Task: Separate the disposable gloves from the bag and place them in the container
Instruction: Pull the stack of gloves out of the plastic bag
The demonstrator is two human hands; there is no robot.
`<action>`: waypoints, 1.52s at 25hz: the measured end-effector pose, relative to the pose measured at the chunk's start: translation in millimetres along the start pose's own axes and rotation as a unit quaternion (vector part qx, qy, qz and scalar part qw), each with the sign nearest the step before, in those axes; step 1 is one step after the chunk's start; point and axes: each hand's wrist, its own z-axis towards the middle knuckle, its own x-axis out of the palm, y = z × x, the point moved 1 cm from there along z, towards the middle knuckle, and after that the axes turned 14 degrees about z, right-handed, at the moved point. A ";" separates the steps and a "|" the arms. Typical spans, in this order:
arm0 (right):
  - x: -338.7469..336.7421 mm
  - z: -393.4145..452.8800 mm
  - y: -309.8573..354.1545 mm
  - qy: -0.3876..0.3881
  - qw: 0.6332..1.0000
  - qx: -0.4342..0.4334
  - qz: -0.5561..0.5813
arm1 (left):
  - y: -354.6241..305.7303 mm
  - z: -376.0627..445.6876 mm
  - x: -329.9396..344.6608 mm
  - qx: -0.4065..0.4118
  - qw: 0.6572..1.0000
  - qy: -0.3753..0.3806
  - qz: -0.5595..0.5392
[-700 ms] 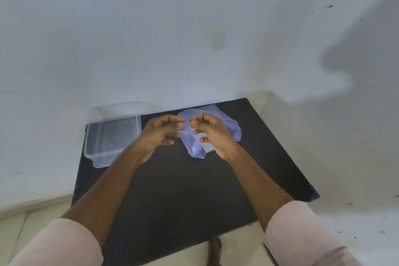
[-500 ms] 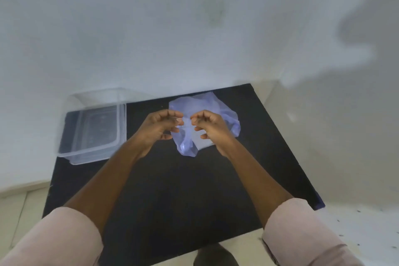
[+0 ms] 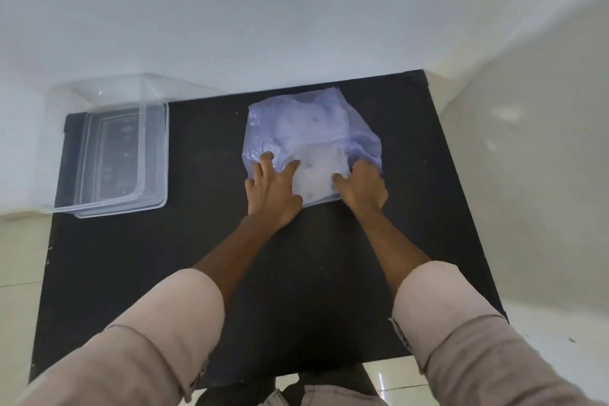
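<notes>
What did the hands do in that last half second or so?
Both hands came down from above the bag: the left hand now presses on its near left part, the right hand on its near right edge. The container stays empty on the table.

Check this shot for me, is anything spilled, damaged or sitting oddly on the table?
Nothing spilled or damaged. The clear container overhangs the table's left edge slightly, which looks a bit precarious. The bag lies crumpled, with the left hand and right hand on it.

A black bench (image 3: 197,257) is lying under the fingers (image 3: 267,158). A white wall (image 3: 296,10) is standing beyond the fingers; tiled floor (image 3: 19,257) is showing left.
</notes>
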 end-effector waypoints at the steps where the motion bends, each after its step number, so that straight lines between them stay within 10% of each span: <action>1: 4.5 5.7 -1.2 0.006 1.000 0.004 -0.007 | -2.4 7.2 3.7 -0.016 1.000 0.017 0.001; 5: 10.7 25.2 0.3 0.004 0.999 0.012 0.038 | -0.8 28.9 10.2 -0.041 0.995 0.054 -0.070; 8: 18.7 18.8 4.7 -0.008 0.962 0.014 0.274 | 0.6 34.1 5.5 -0.049 0.990 0.012 -0.135; 14: 46.8 -9.2 18.0 0.016 0.662 0.362 0.656 | -0.2 34.6 5.7 -0.061 0.974 -0.007 -0.219; 22: 44.2 -18.5 16.3 0.001 0.773 0.339 0.537 | 14.2 28.8 18.3 -0.056 0.977 0.026 -0.206; 32: 7.3 -114.9 -34.7 0.001 0.749 0.366 0.552 | 37.6 21.5 30.6 -0.007 0.983 0.049 -0.179; 38: 32.9 -201.6 -49.7 0.017 0.729 0.402 0.553 | 86.7 -99.8 69.5 -0.011 0.957 -0.131 -0.257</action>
